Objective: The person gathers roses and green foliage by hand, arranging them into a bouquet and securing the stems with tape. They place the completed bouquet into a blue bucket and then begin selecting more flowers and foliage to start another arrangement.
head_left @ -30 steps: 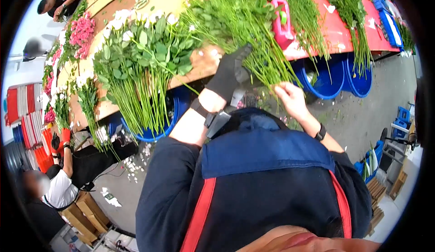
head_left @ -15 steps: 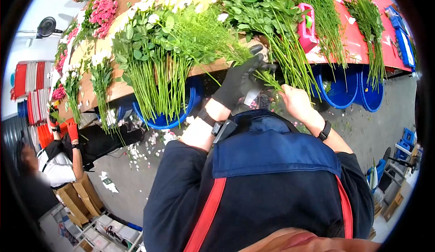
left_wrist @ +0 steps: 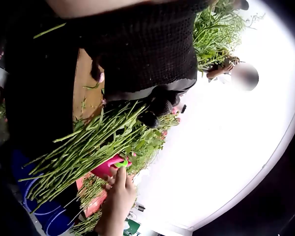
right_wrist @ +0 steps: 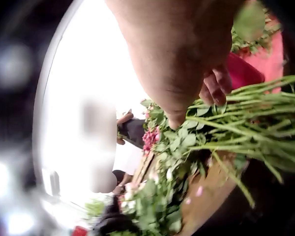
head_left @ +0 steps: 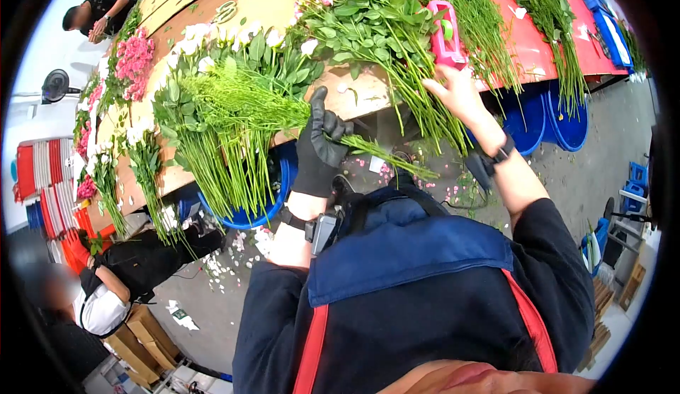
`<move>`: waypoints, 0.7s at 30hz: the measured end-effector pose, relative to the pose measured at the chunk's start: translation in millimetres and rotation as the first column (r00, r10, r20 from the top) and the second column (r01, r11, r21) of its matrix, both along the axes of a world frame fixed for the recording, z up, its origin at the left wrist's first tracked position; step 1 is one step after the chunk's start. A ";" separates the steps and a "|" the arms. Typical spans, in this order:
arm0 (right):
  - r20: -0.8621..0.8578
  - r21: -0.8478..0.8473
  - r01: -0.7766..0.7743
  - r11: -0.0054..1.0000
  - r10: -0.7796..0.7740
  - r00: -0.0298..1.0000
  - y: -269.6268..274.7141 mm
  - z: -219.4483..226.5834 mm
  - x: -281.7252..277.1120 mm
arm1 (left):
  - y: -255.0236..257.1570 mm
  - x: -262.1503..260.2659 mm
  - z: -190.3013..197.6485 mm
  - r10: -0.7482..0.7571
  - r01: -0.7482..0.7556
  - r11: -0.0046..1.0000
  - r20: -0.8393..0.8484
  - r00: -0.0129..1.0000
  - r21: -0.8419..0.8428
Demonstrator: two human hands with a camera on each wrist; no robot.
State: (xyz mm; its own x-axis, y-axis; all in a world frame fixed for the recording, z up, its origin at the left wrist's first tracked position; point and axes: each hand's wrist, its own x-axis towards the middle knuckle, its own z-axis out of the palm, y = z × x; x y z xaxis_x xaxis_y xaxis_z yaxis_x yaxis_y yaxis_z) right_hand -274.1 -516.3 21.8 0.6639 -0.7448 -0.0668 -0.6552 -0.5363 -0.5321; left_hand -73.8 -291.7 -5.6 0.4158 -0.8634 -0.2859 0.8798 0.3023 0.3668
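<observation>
My left hand (head_left: 322, 146), in a black glove, grips a bunch of feathery greenery (head_left: 244, 100). Its fronds fan out leftward over white roses, while the bare stems poke out to the right below the fist. My bare right hand (head_left: 460, 96) reaches over the stems of leafy pink roses (head_left: 386, 47), with thumb and fingers spread apart in the right wrist view. Its fingertips are close to a pink tape dispenser (head_left: 445, 36) that carries a green roll (left_wrist: 121, 164). In the left wrist view, the glove (left_wrist: 147, 54) hides most of the held bunch.
White roses (head_left: 234, 132) lie with stems overhanging the table edge. Blue tubs (head_left: 528, 121) stand below. More feathery greenery (head_left: 467, 12) is right of the dispenser. Scissors (head_left: 225, 12) lie at the back. A person in red gloves (head_left: 106, 288) works at left; another person (head_left: 103, 8) is across the table.
My left hand has carried the greenery leftward from over the pink rose stems. My right hand has left the greenery's stem ends and moved up toward the tape dispenser.
</observation>
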 end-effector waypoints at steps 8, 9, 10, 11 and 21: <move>0.010 -0.265 0.195 0.945 -0.199 0.980 -24.4 -56.1 59.6 | -4.6 -12.1 -0.3 -0.058 0.051 0.995 0.080 0.995 0.081; 0.086 -0.279 0.212 0.936 -0.196 0.977 -26.4 -61.9 56.5 | -5.3 -10.3 1.7 -0.076 0.068 0.992 0.076 0.994 0.103; 0.160 -0.293 0.230 0.928 -0.190 0.969 -29.3 -69.7 53.2 | -6.3 -10.0 1.8 -0.068 0.063 0.993 0.051 0.996 0.098; 0.131 -0.333 0.217 0.918 -0.183 0.974 -31.6 -74.0 51.9 | -7.6 -11.1 1.7 -0.060 0.058 0.994 0.024 0.998 0.092; 0.492 0.313 0.270 0.911 -0.399 0.774 -56.0 -41.4 33.1 | -15.3 -4.8 -0.7 -0.114 0.115 0.992 -0.022 0.993 0.047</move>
